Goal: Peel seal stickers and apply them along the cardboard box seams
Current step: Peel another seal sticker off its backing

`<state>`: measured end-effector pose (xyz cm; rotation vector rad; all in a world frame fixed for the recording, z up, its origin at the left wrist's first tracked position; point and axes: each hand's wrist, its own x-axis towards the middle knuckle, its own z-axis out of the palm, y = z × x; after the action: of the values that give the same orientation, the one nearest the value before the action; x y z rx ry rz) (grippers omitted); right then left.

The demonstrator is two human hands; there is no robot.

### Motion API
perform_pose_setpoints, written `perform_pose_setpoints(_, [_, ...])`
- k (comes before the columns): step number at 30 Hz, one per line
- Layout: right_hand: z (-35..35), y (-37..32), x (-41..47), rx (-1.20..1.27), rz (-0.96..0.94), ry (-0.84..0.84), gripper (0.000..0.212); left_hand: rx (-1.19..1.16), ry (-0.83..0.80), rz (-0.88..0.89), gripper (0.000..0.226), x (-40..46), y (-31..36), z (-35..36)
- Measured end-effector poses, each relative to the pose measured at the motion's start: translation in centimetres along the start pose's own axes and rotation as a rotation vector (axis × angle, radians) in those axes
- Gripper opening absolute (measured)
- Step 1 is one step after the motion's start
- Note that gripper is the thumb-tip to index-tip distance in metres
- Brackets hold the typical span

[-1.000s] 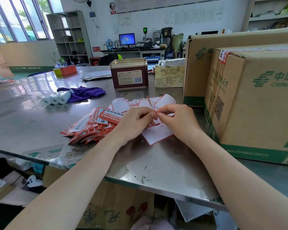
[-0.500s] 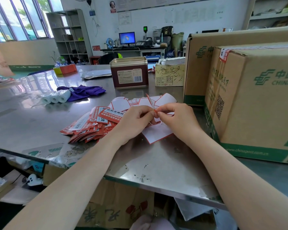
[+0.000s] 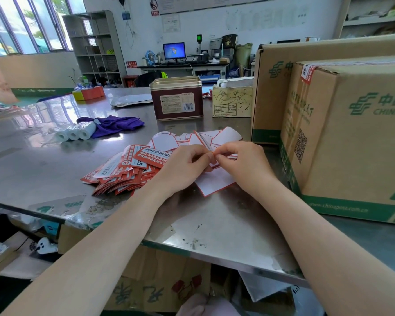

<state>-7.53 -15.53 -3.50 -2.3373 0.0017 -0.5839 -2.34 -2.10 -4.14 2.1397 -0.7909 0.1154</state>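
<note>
Head view, left to right: we see paper rolls [image 3: 75, 134], a purple cloth [image 3: 114, 124], a pile of red seal stickers [image 3: 126, 169], then our left hand [image 3: 183, 166] and right hand [image 3: 242, 166] pinching one sticker [image 3: 204, 142] together (backing sheets [image 3: 217, 185] beneath), beside a box [image 3: 356, 137] printed "CHINA".

Sticker pile [image 3: 121, 172] left of backing sheets [image 3: 214, 185] on table [image 3: 43, 160]; box [image 3: 351, 137] right; tin [image 3: 176, 99] behind

Both forearms converge from 7 and 5 o'clock toward centre, where the left hand [image 3: 183, 168] and right hand [image 3: 242, 165] meet, fingers curled, thumb and forefinger tips pinched together.
</note>
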Motion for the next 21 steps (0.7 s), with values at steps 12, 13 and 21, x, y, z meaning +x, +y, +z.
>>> perform_pose_setpoints(12, [0.11,0.28,0.18,-0.012,-0.009,-0.012,0.02,0.105,0.014,0.059,0.022,0.06,-0.05,-0.14])
perform_pose_setpoints(13, [0.14,0.25,0.17,-0.009,-0.013,-0.017,0.02,0.107,0.016,0.062,0.022,0.06,-0.03,-0.14])
perform_pose_setpoints(21, [-0.02,0.0,0.09,0.012,-0.019,-0.008,0.02,0.134,0.012,0.092,0.024,0.04,-0.12,-0.09])
